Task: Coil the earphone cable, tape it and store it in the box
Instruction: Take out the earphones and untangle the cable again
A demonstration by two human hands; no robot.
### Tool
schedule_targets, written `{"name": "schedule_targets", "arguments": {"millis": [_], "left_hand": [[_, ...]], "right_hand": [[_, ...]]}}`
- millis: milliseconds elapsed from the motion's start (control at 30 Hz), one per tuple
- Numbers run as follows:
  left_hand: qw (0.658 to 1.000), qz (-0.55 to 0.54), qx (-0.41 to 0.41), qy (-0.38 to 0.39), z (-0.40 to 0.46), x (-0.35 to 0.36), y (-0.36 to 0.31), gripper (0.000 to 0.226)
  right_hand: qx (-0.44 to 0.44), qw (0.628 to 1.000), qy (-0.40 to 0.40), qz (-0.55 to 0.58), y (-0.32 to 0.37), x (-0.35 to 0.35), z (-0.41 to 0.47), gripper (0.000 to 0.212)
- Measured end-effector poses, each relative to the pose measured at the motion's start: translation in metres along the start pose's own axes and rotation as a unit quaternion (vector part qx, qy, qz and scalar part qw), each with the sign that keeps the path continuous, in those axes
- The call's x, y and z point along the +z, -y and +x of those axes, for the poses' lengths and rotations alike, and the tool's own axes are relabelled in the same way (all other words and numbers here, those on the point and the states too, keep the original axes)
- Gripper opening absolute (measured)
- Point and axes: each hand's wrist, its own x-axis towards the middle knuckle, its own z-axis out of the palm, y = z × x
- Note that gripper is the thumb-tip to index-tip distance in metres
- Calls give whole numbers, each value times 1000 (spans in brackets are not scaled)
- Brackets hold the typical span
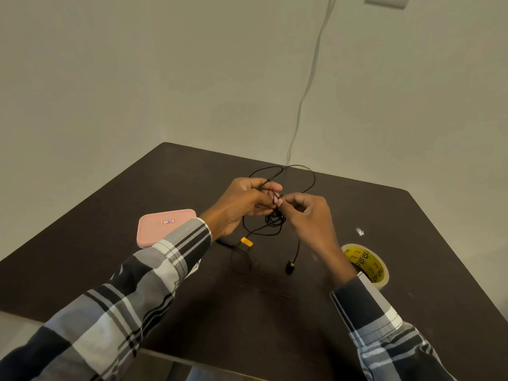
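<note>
A thin black earphone cable [309, 177] loops above the dark table [192, 298]. My left hand [242, 204] grips it near its middle, fingers closed around a few strands. My right hand [308, 215] pinches the same cable just right of the left fingertips, with a small bunched tangle hanging below them. One black earbud [290, 266] dangles down on its lead. A small orange piece [246, 241] lies on the table beneath the hands. A pink closed box [162, 226] rests left of my left wrist. A roll of tape [367, 264] with a yellow core lies right of my right forearm.
A white wall cord [310, 78] runs down the wall behind the table. A small white scrap [359, 231] lies on the table near the tape. The table's near edge [165, 353] runs below my left sleeve. A bit of white paper [195, 266] shows under my left forearm.
</note>
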Motion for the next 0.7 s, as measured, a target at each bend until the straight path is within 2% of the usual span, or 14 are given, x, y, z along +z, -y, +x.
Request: {"name": "schedule_targets", "arguments": {"millis": [100, 200, 300, 533, 700], "left_hand": [[999, 16, 23, 19, -4, 3, 3, 36], [998, 38, 38, 32, -5, 7, 7, 41], [996, 66, 58, 22, -3, 8, 7, 41], [988, 134, 82, 4, 0, 1, 10, 24], [996, 67, 40, 30, -3, -2, 9, 19]], "right_hand": [[61, 990, 0, 126, 5, -3, -1, 14], [114, 977, 6, 182, 6, -4, -2, 15], [143, 969, -3, 204, 6, -6, -2, 10], [145, 965, -12, 217, 6, -6, -2, 12], [142, 963, -4, 230, 5, -7, -3, 10]]}}
